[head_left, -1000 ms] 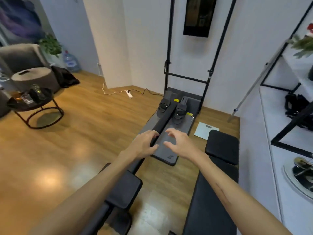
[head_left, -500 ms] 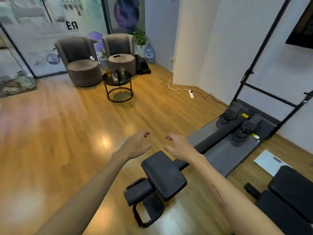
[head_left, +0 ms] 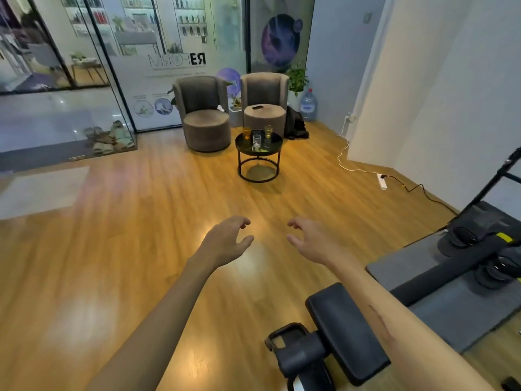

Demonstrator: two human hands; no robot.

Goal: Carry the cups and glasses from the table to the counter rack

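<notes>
A small round black table stands across the wooden floor, well ahead of me. On it are an amber glass at the left, a short clear glass in front, a dark cup behind it, and a tall clear glass at the right. My left hand and my right hand are held out in front of me over bare floor, fingers apart and curled, holding nothing. Both are far short of the table. No counter rack is in view.
Two grey armchairs stand behind the table by a glass wall. An exercise machine with a black pad and rail lies at my lower right. A white power strip and cable lie by the right wall. Wooden floor stretches between me and the table.
The view has swung left from the exercise machine toward the seating corner, so the table with glasses now sits ahead. Both hands stay out front, open and empty.
</notes>
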